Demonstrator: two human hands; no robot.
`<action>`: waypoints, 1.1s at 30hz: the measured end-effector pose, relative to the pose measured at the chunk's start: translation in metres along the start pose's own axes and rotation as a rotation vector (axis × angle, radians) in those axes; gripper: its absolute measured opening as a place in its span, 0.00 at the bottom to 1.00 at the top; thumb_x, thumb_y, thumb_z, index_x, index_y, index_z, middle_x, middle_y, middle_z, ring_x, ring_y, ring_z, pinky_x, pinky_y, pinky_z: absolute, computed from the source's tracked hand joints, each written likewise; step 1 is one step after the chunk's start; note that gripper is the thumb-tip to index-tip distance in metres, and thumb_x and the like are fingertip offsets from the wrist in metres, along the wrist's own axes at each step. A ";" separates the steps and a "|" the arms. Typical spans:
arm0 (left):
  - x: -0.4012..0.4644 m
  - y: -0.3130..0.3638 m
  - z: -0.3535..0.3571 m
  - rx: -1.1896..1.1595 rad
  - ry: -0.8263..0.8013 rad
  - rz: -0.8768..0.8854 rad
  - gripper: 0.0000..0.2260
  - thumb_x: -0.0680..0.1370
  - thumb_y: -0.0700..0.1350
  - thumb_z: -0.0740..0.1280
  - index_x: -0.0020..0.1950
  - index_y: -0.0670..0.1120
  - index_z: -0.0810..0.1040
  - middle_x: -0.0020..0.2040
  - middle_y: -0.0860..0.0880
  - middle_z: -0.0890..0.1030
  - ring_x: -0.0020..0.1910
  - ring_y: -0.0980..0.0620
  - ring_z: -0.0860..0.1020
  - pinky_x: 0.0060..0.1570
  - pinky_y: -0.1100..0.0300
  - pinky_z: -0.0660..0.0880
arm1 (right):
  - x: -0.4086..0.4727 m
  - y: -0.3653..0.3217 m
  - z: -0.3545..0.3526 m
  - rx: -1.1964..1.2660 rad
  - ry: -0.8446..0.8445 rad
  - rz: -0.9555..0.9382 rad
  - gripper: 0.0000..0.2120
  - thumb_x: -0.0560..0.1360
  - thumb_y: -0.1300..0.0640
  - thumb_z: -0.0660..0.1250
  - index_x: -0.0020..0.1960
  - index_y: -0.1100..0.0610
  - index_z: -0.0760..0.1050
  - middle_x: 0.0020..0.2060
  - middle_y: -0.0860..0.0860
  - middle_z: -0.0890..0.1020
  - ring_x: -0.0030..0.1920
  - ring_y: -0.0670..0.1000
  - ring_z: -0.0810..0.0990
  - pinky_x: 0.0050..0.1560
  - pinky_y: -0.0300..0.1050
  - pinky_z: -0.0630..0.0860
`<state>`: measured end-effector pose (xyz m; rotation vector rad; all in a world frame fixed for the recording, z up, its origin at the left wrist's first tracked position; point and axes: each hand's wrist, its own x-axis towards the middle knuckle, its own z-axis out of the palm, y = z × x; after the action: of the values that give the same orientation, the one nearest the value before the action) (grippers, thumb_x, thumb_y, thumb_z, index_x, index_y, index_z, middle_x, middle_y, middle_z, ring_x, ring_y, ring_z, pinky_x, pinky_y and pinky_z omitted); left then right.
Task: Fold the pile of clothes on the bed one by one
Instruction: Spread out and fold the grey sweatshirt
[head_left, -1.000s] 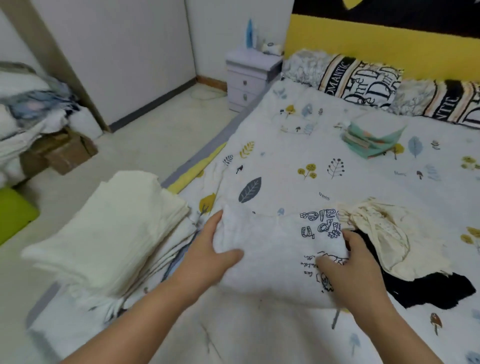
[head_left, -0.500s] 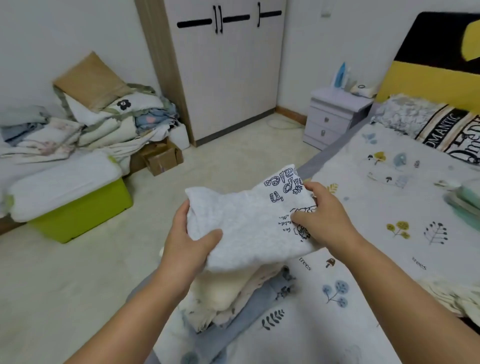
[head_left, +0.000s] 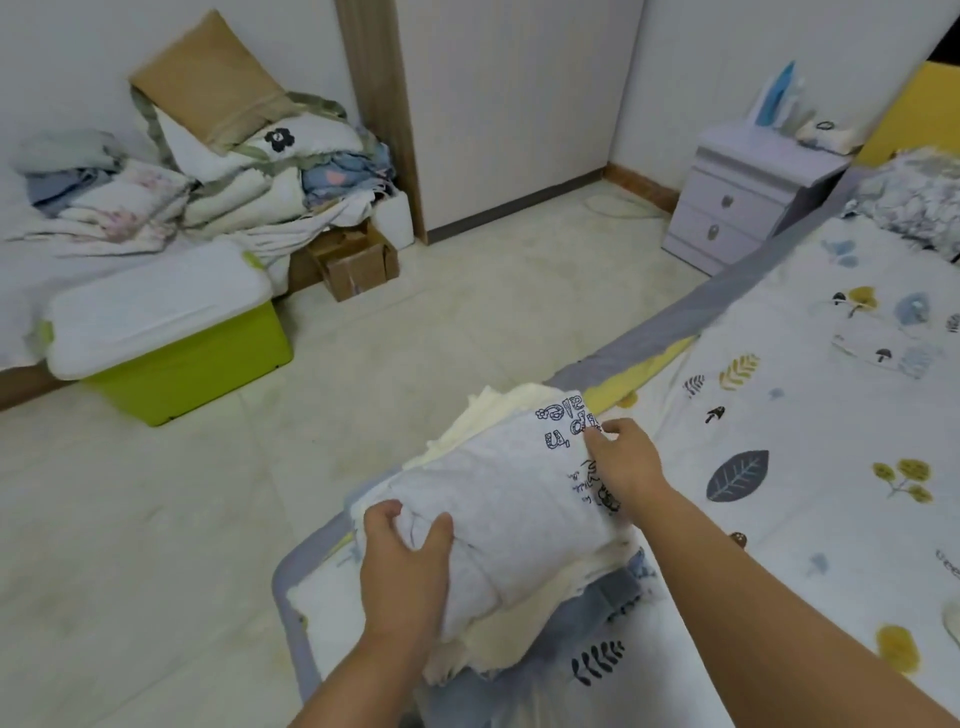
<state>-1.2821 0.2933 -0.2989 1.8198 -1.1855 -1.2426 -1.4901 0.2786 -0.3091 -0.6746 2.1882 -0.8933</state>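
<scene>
A folded white garment with black printed letters (head_left: 509, 488) lies on top of a stack of folded cream clothes (head_left: 498, 410) at the bed's corner. My left hand (head_left: 405, 566) grips its near left edge, thumb on top and fingers curled round the fold. My right hand (head_left: 621, 457) holds its right edge beside the print, fingers bent onto the cloth. The bed (head_left: 810, 467) has a white sheet with leaf and mushroom prints. The unfolded pile is out of view.
A grey bed rail (head_left: 649, 338) runs along the bed's edge. On the floor stand a green bin with white lid (head_left: 171, 332), a cardboard box (head_left: 358, 265) and heaped bedding (head_left: 208, 171). A lilac nightstand (head_left: 743, 202) is by the wall.
Both hands carried the folded white garment left from the bed's middle and lowered it onto the cream stack at the bed's corner. The view swung left toward the floor.
</scene>
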 end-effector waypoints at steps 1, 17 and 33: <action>0.001 0.002 -0.001 -0.015 0.006 0.033 0.15 0.76 0.44 0.67 0.59 0.47 0.67 0.47 0.51 0.72 0.48 0.48 0.71 0.47 0.59 0.64 | 0.004 -0.003 0.002 0.002 0.041 -0.049 0.16 0.78 0.55 0.60 0.63 0.61 0.71 0.59 0.57 0.77 0.59 0.57 0.74 0.54 0.44 0.67; 0.022 0.011 0.004 0.747 0.095 0.674 0.28 0.72 0.50 0.56 0.72 0.47 0.60 0.74 0.44 0.56 0.73 0.44 0.53 0.70 0.44 0.48 | -0.011 -0.008 0.061 -0.624 0.192 -0.527 0.29 0.79 0.44 0.51 0.77 0.51 0.49 0.76 0.54 0.49 0.76 0.55 0.46 0.71 0.64 0.48; 0.034 0.056 0.008 1.109 -0.395 0.640 0.27 0.72 0.56 0.46 0.67 0.52 0.67 0.69 0.52 0.68 0.69 0.50 0.63 0.69 0.53 0.55 | -0.033 -0.020 0.010 -0.587 -0.104 -0.412 0.22 0.80 0.49 0.55 0.71 0.56 0.64 0.70 0.56 0.65 0.71 0.56 0.60 0.68 0.47 0.60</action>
<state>-1.3029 0.2396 -0.2663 1.5688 -2.7836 -0.5579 -1.4576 0.2841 -0.2871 -1.4557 2.2583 -0.3710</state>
